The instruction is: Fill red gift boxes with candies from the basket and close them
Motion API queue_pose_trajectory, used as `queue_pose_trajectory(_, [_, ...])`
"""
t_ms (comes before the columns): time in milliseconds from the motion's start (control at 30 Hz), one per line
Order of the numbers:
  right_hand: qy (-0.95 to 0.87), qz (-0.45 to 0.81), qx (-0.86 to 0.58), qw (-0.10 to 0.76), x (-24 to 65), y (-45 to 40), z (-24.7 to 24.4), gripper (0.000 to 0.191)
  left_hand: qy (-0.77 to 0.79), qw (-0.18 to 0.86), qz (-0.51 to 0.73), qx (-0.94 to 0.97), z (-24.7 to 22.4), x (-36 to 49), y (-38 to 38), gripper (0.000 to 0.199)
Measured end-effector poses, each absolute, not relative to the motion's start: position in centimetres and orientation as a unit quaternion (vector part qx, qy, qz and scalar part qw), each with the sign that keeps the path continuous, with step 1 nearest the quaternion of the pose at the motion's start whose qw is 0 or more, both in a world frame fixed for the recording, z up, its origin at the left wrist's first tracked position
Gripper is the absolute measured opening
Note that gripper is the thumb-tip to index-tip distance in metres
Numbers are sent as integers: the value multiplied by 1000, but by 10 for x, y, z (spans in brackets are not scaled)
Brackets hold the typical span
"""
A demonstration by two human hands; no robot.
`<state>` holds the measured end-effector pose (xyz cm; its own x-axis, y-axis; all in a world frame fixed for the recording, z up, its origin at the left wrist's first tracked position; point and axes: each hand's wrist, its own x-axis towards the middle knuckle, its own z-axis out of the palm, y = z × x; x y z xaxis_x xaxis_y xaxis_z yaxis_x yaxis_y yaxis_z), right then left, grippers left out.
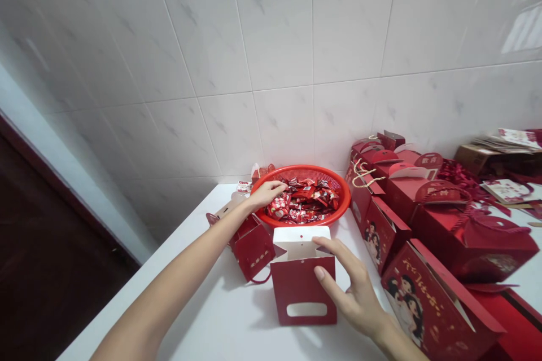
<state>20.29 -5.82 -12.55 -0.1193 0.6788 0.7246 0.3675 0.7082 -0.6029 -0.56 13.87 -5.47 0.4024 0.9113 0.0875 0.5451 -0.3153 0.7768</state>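
Note:
A red plastic basket [345,203] holds several red-wrapped sweets [307,197]. My left hand [269,193] reaches over its left rim, with the fingers together at the sweets; what they hold, if anything, is too small to make out. In front of the basket stands a red box [302,293] with its white-lined top open and an oval cut-out low on its front. My right hand [353,287] grips the box's right side, thumb on the front and fingers at the top edge. Left of it, a small red box [254,248] with a cord handle sits tilted under my left forearm.
Rows of red gift boxes [440,293] fill the right side of the white table [203,316]. Behind them at the far right lie a brown carton [478,159] and stacked cards [508,190]. A tiled wall [279,124] rises behind the basket.

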Motion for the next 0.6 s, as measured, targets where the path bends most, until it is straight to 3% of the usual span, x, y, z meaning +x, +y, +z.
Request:
queue_pose_trajectory(200, [-734,131,-360,560,203,-58,-126,34,470,392,205,764,-47,-7,131,45])
queue_pose_trajectory(333, [-735,128,-359,561,203,-58,-125,34,456,408,129,781,-44,-12,128,64])
queue_pose_trajectory(600, [-728,133,-356,570,204,-58,-127,33,413,372,193,808,-48,-16,128,54])
